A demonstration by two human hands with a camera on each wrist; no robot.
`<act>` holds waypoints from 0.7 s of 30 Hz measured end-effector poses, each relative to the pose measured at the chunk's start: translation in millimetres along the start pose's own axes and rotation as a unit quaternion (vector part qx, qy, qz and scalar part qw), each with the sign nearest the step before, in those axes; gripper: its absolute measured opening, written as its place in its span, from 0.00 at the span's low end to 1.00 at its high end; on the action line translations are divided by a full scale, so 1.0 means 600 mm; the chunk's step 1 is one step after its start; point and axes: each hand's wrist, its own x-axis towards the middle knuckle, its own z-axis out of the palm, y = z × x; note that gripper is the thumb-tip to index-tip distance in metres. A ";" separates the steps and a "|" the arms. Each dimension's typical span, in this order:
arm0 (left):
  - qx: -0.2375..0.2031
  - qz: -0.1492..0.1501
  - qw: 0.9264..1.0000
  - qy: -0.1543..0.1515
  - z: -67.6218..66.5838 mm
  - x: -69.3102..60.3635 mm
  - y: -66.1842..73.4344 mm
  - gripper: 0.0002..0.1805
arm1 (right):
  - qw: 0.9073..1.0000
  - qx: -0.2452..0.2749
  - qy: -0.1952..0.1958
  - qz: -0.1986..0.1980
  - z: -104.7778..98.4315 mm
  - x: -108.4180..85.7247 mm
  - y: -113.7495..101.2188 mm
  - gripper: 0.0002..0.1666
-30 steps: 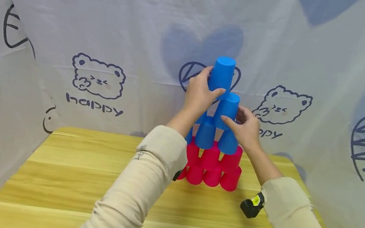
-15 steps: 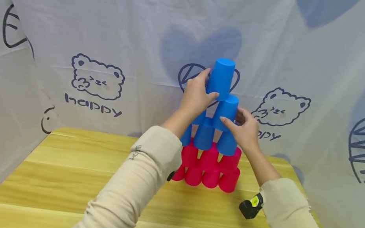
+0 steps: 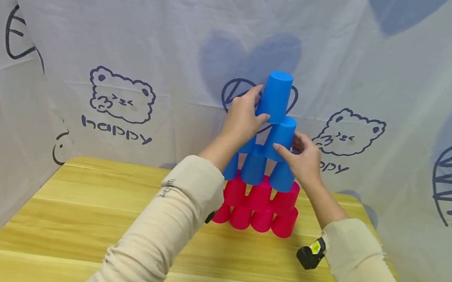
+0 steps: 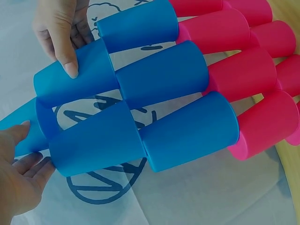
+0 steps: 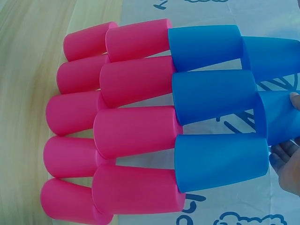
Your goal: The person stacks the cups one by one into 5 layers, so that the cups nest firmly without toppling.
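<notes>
Upside-down cups form a pyramid. The top blue cup (image 3: pixel 276 97) rests across two blue cups. My left hand (image 3: pixel 242 119) is at its left side, thumb tip at its lower front and fingers spread loosely beside it. In the left wrist view that hand (image 4: pixel 18 176) is next to the top cup (image 4: pixel 26 119). My right hand (image 3: pixel 304 159) pinches the right blue cup (image 3: pixel 280 139) of the row below, thumb in front, fingers at its far side, partly hidden. A row of three blue cups (image 5: pixel 213 96) stands underneath.
Two rows of red cups (image 3: pixel 259 195) carry the blue ones, the lowest standing on the wooden table (image 3: pixel 107 221). A white printed cloth (image 3: pixel 183 129) hangs behind and at the sides. A black wrist camera (image 3: pixel 311 255) sits under the right forearm.
My left thumb has drawn back left from the front of the top cup, and the left hand has shifted slightly left. The right hand and the pyramid stay in place.
</notes>
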 end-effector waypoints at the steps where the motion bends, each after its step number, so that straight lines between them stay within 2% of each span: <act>1: 0.002 0.001 1.000 -0.001 0.000 0.000 -0.001 0.35 | 1.000 0.001 0.000 -0.001 0.000 0.000 -0.001 0.39; 5: 0.007 0.002 1.000 0.000 0.000 0.000 -0.003 0.35 | 1.000 -0.001 0.000 0.000 0.000 -0.001 -0.002 0.39; 9: 0.017 -0.001 1.000 0.013 -0.007 0.000 -0.015 0.35 | 1.000 -0.003 -0.003 0.004 0.002 -0.001 -0.003 0.38; 16: 0.024 -0.006 0.999 0.045 -0.038 -0.003 -0.050 0.31 | 1.000 -0.003 -0.001 0.012 0.006 0.001 -0.002 0.39; 21: 0.033 -0.006 0.997 0.063 -0.059 -0.016 -0.078 0.29 | 1.000 0.000 0.000 0.014 0.006 0.000 0.001 0.40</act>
